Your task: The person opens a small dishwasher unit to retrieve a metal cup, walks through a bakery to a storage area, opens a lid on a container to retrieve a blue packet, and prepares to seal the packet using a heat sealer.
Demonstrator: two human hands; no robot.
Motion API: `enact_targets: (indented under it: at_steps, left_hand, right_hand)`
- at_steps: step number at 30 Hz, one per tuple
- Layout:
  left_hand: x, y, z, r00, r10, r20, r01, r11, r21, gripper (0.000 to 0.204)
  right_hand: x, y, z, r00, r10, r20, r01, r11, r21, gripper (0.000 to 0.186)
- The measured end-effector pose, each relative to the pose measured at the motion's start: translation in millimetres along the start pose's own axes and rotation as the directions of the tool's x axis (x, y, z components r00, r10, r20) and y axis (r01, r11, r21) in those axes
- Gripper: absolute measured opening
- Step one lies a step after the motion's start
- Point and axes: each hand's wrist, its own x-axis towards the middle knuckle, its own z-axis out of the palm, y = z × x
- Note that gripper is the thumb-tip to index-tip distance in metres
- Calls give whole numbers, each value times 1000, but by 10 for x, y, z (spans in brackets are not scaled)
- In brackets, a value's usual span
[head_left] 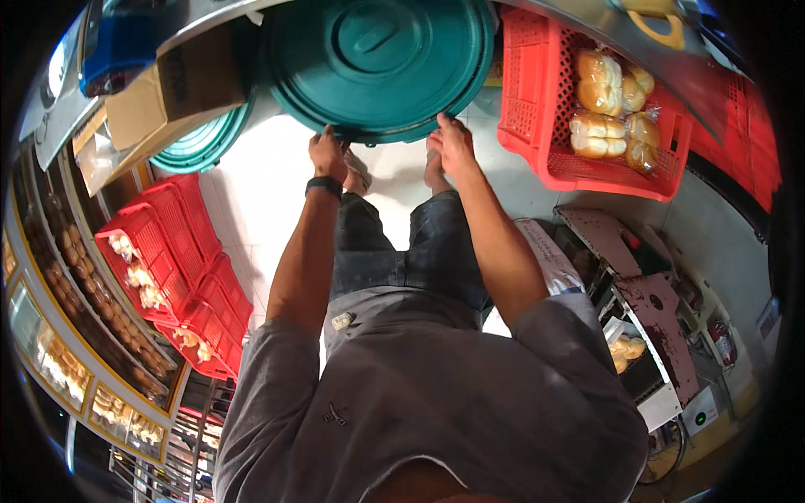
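Observation:
A large round green lid (381,80) with a raised handle in its middle lies in front of me. My left hand (328,155) grips the lid's near rim, its fingers curled at the edge; a dark band is on that wrist. On the same rim, farther right, my right hand (453,144) has its fingers closed on the edge. Whatever is below the lid is hidden from view.
To the right stands a red crate (537,126) with bagged bread buns (600,80) inside. A cardboard box (163,101) sits at left above another green lid (201,142). Red crates (172,243) and bread display shelves (92,277) line the left; a worn metal machine (654,310) is right.

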Motion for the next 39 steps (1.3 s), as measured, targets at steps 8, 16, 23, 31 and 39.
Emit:
enact_targets:
  at_steps: [8, 16, 23, 31, 39]
  left_hand:
    - [-703, 826, 256, 991, -112, -77, 100, 984, -147, 33]
    - [-1648, 2024, 1277, 905, 423, 43, -423, 906, -11, 58]
    - [-1924, 2155, 1510, 898, 439, -13, -430, 873, -232, 88]
    - [-1760, 1760, 1003, 946, 287, 151, -232, 924, -304, 71]
    - [-1914, 2024, 1186, 879, 448, 164, -396, 877, -273, 73]
  right_hand:
    - [-309, -246, 99, 998, 59, 26, -61, 996, 69, 53]
    - [-984, -1607, 99, 763, -74, 642, -125, 958, 259, 47]
    - [-1527, -1793, 414, 848, -292, 441, 459, 822, -338, 58]
    - [-892, -1370, 19, 858, -11, 514, -72, 987, 141, 58]
    - [-1119, -1790, 144, 899, 10, 439, 12, 999, -48, 50]
